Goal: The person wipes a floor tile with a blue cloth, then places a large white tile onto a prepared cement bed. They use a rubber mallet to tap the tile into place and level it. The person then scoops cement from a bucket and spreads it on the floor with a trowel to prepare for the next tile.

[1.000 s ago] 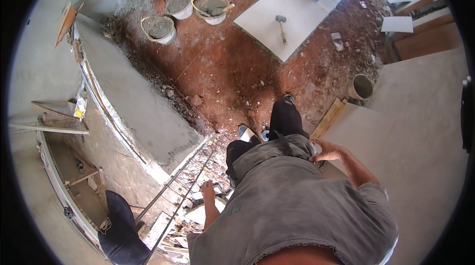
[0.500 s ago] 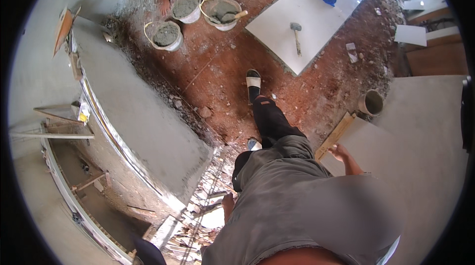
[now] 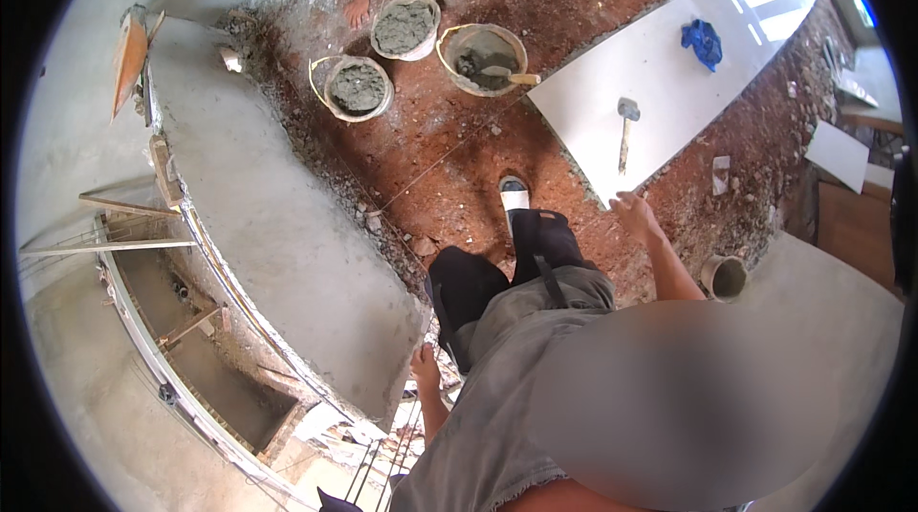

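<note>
Holding nothing visible, your loosely curled left hand (image 3: 425,365) and right hand (image 3: 635,217) hang out from your sides, probably for balance, while the grey-headed, wooden-handled mallet (image 3: 625,137) rests on the glossy white flat slab (image 3: 687,96), likely keeping it off the reddish dirt floor (image 3: 435,192).

Right hand (image 3: 633,216) has swung forward: a second ago at the waist, then over the flat grey board edged with a yellowish wood strip, now in view just by the near corner of the large glossy white rectangular slab (image 3: 688,101). Wood strip has dropped out of view. Left hand (image 3: 425,366) shifted from over the rubble to by the near end of the smooth grey plastered slab (image 3: 268,206). View moved: three round whitish mortar buckets (image 3: 421,52) lower and larger in frame. Co-worker's dark-capped head gone past the top edge.
</note>
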`<action>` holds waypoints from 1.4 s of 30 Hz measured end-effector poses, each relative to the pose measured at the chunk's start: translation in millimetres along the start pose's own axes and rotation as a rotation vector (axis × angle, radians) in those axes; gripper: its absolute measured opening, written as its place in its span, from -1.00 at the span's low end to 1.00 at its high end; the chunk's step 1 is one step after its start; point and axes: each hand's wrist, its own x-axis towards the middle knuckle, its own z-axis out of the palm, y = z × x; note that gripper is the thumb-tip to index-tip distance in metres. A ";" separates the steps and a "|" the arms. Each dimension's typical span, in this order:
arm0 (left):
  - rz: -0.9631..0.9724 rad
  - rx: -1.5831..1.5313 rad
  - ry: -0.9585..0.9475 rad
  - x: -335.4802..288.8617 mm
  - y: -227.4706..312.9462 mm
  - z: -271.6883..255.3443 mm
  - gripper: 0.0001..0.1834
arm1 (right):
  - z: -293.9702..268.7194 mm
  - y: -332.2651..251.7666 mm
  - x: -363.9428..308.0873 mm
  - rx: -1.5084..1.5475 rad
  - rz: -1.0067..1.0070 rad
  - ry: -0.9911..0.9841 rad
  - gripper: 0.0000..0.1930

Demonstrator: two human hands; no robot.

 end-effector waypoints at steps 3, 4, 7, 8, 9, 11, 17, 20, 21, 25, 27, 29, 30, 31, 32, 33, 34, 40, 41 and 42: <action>0.007 -0.069 -0.018 12.5 18.2 -10.5 -0.62 | -7.6 -22.1 26.9 -0.013 -0.009 -0.035 -0.42; 0.131 0.052 -0.037 16.7 19.8 -13.9 -0.62 | -6.2 -21.0 35.3 -0.063 -0.037 -0.028 -0.41; 0.021 0.068 -0.109 31.2 12.2 -16.7 -0.63 | 6.2 5.0 50.6 -0.090 0.004 -0.025 -0.39; -0.040 0.046 -0.140 37.8 4.3 -19.3 -0.63 | 9.9 18.5 52.5 -0.104 0.017 -0.061 -0.38; -0.031 -0.007 -0.158 45.8 -4.7 -20.9 -0.63 | 18.5 31.9 50.2 0.040 0.081 -0.059 -0.39; 0.040 0.262 -0.347 89.7 -22.0 -27.1 -0.62 | 34.2 53.8 46.7 0.271 0.194 -0.001 -0.42; 0.085 0.368 -0.244 255.4 21.3 -94.1 -0.60 | 90.3 72.1 -15.2 0.120 0.268 0.223 -0.56; -0.043 0.166 -0.130 306.7 124.8 -154.5 -0.63 | 130.9 53.2 -46.5 0.322 0.337 0.123 -0.51; 0.066 0.034 -0.066 312.5 158.2 -167.3 -0.62 | 142.0 48.2 -54.3 0.326 0.332 0.093 -0.51; 0.001 -0.045 0.003 296.8 228.6 -169.6 -0.62 | 151.5 41.1 -39.4 0.270 0.495 -0.155 -0.51; -0.006 0.124 -0.034 295.4 237.2 -144.0 -0.62 | 137.1 36.8 -13.6 0.245 0.417 -0.170 -0.53; 0.122 0.406 0.035 281.1 225.1 -115.1 -0.59 | 112.6 26.6 14.5 0.066 0.491 -0.015 -0.55; 0.057 0.319 -0.087 277.4 220.8 -103.0 -0.59 | 98.5 16.6 24.0 -0.076 0.363 0.011 -0.55; 0.064 0.238 -0.225 271.8 213.5 -97.4 -0.58 | 89.5 6.9 12.7 -0.127 0.240 0.075 -0.56; 0.079 0.291 -0.322 262.8 202.1 -100.9 -0.59 | 79.1 -3.4 3.2 -0.065 0.226 0.065 -0.56; 0.132 0.331 -0.419 260.1 195.2 -98.2 -0.59 | 73.2 -15.5 -2.5 0.126 0.240 0.139 -0.56; 0.166 0.363 -0.522 261.2 189.3 -98.6 -0.60 | 69.0 -25.6 -8.4 0.347 0.191 0.223 -0.56; 0.019 0.150 -0.303 297.1 165.4 -127.4 -0.62 | 121.2 -24.7 -42.0 0.241 0.302 0.222 -0.62; -0.028 0.126 -0.240 298.4 160.9 -131.9 -0.62 | 136.8 -15.2 -50.5 0.219 0.279 0.165 -0.60; -0.014 0.091 -0.237 299.7 158.5 -136.1 -0.62 | 153.5 -7.3 -59.3 0.184 0.332 0.102 -0.58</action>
